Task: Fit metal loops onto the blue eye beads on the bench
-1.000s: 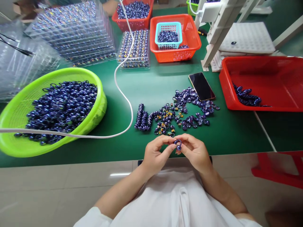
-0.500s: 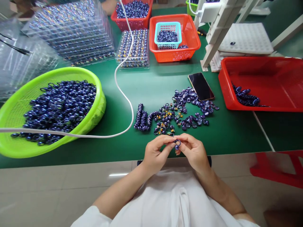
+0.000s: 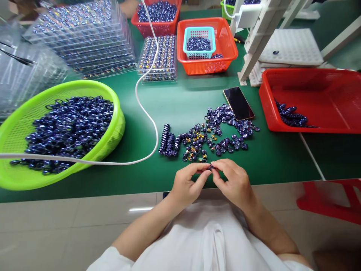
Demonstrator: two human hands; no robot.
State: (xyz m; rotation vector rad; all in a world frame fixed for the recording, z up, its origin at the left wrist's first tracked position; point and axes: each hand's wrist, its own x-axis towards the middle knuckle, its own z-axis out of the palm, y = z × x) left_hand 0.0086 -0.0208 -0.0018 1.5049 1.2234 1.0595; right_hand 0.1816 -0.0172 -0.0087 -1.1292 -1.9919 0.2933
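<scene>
At the green table (image 3: 141, 178) — left hand (image 3: 184, 184), right hand (image 3: 236, 183) pinching one dark piece (image 3: 210, 167); keep pressure light, even

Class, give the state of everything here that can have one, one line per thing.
Left hand, fingertips pinched on a small dark-blue piece
Right hand, fingertips pinched on the same piece
Smartphone, face up, screen dark
Lime-green basket, heaped with looped pieces
Turquoise basket, inside the orange basket, partly filled
Right-hand red bin, sparsely filled
Clear trays, stacked, loaded
White cable, loosely curved
</scene>
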